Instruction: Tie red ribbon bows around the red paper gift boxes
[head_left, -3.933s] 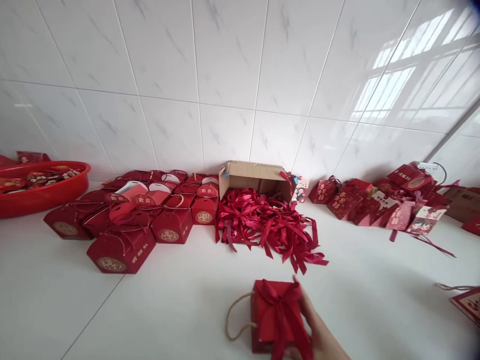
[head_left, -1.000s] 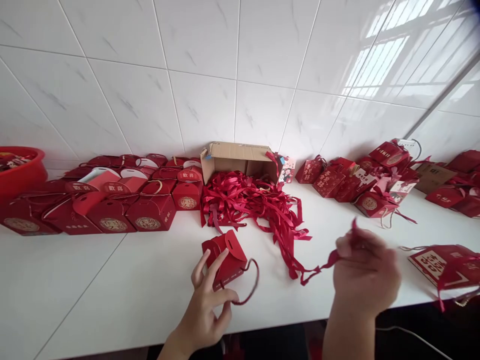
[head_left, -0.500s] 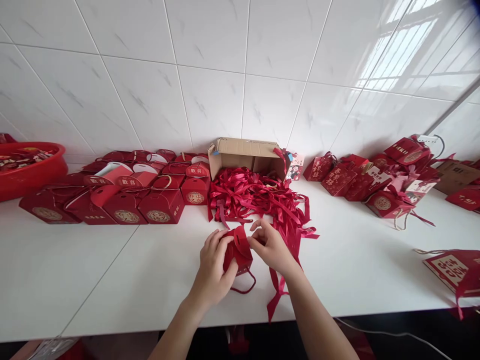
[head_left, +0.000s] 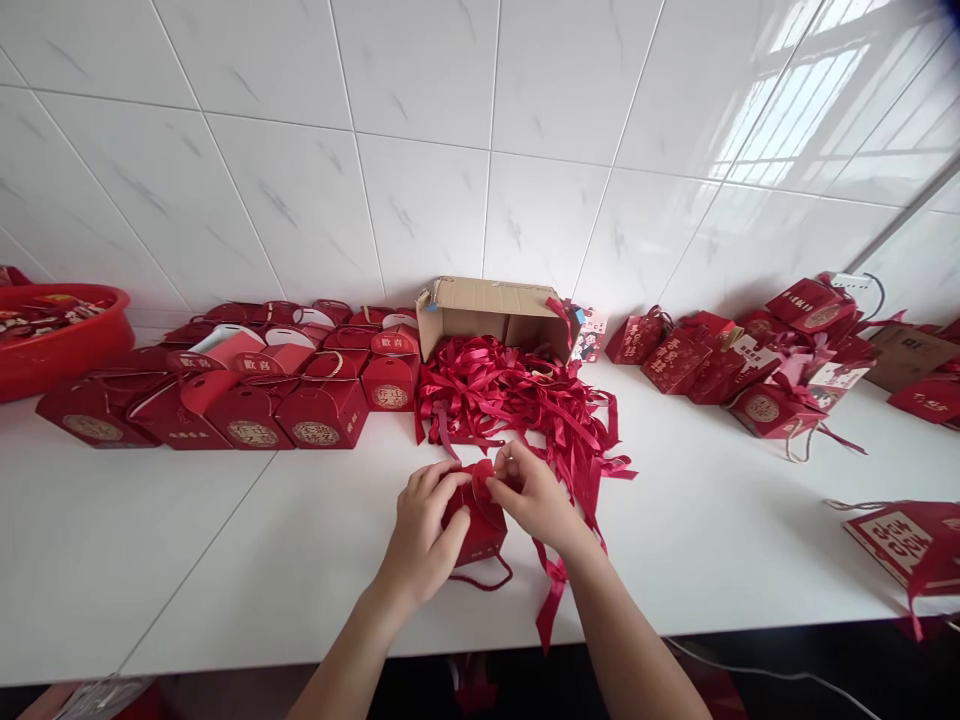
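Note:
A small red gift box (head_left: 486, 535) stands on the white table in front of me, its dark red cord handle (head_left: 487, 583) lying at the near side. My left hand (head_left: 430, 525) grips the box from the left, fingers over the top and thumb on the near face. With thumb and fingers, my right hand (head_left: 529, 492) pinches the rounded top flap (head_left: 482, 483) of the same box. Just behind lies a heap of red satin ribbons (head_left: 502, 395) spilling from a cardboard box (head_left: 495, 293).
Rows of red gift boxes (head_left: 255, 415) stand at the left, beside a red plastic basin (head_left: 67, 350) of small packets. More decorated boxes (head_left: 772, 405) are piled at the right. One box (head_left: 904, 545) lies by the right front edge. Behind is a tiled wall (head_left: 420, 130).
The top flap, upright before, is now folded lower over the box. My right hand has moved slightly left with it, while my left hand keeps its hold.

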